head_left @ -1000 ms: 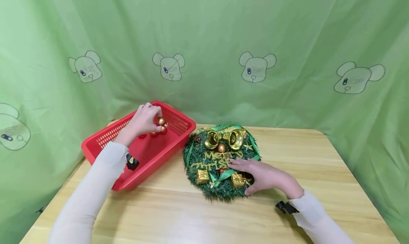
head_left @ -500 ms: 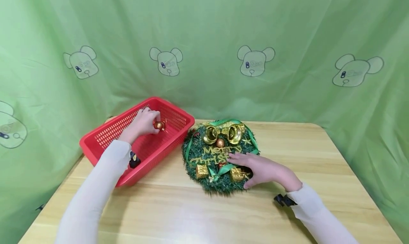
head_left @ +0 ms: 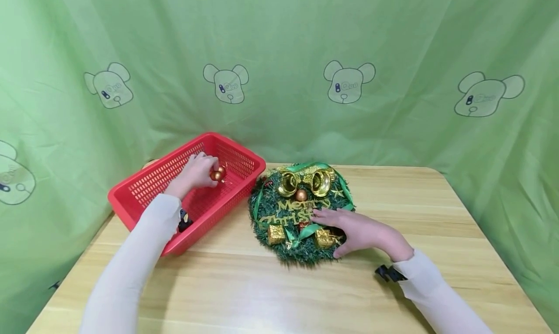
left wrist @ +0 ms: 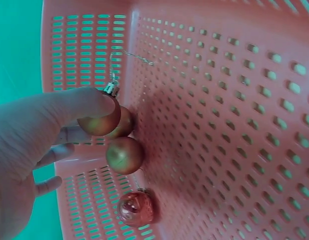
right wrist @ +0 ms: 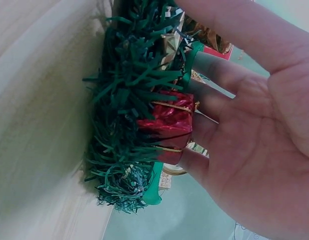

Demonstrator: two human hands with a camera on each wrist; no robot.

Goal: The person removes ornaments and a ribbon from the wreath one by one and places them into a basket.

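Lying between left thumb [left wrist: 89,102] and fingers [left wrist: 73,134], gold bauble [left wrist: 98,125]

We take the dark green wreath [head_left: 301,255] as datum. On the wreath, we record shiny gold bells [head_left: 321,184], a copper ball [head_left: 301,195], gold lettering [head_left: 290,219], a bright green ribbon [head_left: 310,230], gold gift boxes [head_left: 275,234] and a red gift box [right wrist: 174,122] with gold cord. Left of the wreath, we identify a red basket [head_left: 150,182] patterned with slots and holes, containing copper baubles [left wrist: 125,156] and one glossy red ornament [left wrist: 137,209]. Behind the wreath, we log a pale green curtain [head_left: 279,33] printed with outlined animal heads bearing dark blue marks. Beneath the wreath, we note tan wood grain on the tabletop [head_left: 402,198].
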